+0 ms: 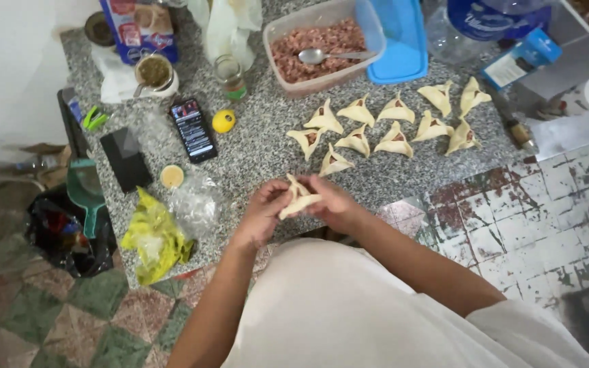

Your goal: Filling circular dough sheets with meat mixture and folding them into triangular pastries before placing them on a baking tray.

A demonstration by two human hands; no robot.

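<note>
Both my hands meet over the front edge of the speckled granite counter (253, 146). My left hand (262, 212) and my right hand (332, 201) pinch one pale dough pastry (299, 197) between their fingers. Just beyond them lie several folded triangular pastries (376, 126) with meat showing at their centres, in loose rows. Behind those stands a clear plastic tub of minced meat (322, 44) with a metal spoon (322, 56) resting in it.
A blue lid (400, 41) leans by the tub. A phone (193, 129), a dark case (125, 159), a lemon (223, 121), a small glass jar (228, 75) and a cup of green sauce (154, 72) sit left. Yellow (153, 238) and clear bags hang off the front edge.
</note>
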